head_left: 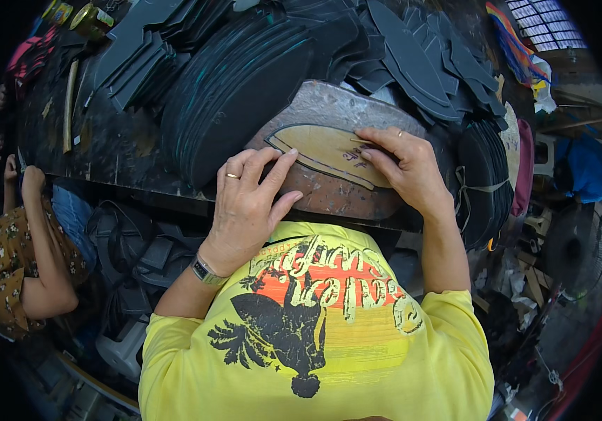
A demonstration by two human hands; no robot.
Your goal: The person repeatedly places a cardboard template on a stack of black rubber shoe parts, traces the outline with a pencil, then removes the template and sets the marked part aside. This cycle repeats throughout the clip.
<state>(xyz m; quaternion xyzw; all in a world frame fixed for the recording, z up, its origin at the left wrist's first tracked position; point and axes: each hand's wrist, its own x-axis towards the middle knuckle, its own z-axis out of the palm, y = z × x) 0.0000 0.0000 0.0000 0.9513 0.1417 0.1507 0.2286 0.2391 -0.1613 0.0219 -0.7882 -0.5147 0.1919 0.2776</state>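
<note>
We see a broad, dark, scuffed work table (pixel 118 154), with a tall stack of black, round-edged sheets (pixel 241 98) on the left. At the table's near edge lies a worn grey-and-brown slab (pixel 343 203); on it rests a flat, tan, leaf-shaped piece (pixel 318 144), dark-rimmed, its point leftward. We see the hands apart: the left hand (pixel 245 203), fingers spread, touches its left part; the right hand (pixel 409 161) curls over its right, pinching what, we cannot tell. Smallest are purple handwritten marks (pixel 355 154) on its face.
</note>
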